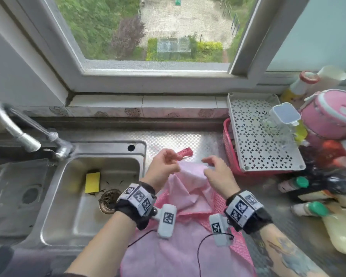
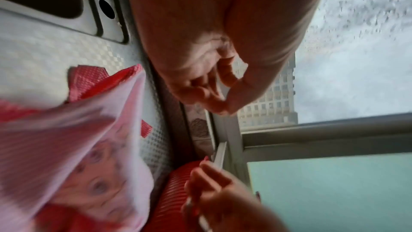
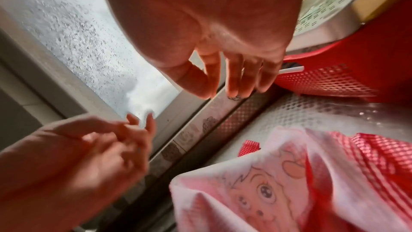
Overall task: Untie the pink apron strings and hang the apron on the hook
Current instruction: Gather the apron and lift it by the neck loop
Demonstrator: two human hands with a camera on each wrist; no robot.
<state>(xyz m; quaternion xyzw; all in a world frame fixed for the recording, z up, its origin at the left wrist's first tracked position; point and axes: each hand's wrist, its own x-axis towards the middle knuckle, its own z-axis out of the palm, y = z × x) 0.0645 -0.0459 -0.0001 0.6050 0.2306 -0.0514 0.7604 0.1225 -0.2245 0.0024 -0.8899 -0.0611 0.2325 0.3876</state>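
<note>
The pink apron (image 1: 188, 188) lies bunched on the steel counter in front of me, a cartoon print showing on it (image 3: 267, 183). A red checked strap end (image 1: 185, 152) lies flat on the counter beyond it. My left hand (image 1: 164, 162) hovers over the apron's top edge with its fingers loosely curled, and in the left wrist view it (image 2: 211, 94) holds nothing. My right hand (image 1: 214, 166) hangs just to its right above the cloth, fingers relaxed and spread (image 3: 223, 84), touching nothing. No hook is in view.
A steel sink (image 1: 48, 216) holding a yellow sponge (image 1: 92, 182) is at the left, with the tap (image 1: 18, 134) above it. A red basket (image 1: 230, 156) topped by a white perforated tray (image 1: 258, 132) stands right of the hands. Bottles and a pink container crowd the far right.
</note>
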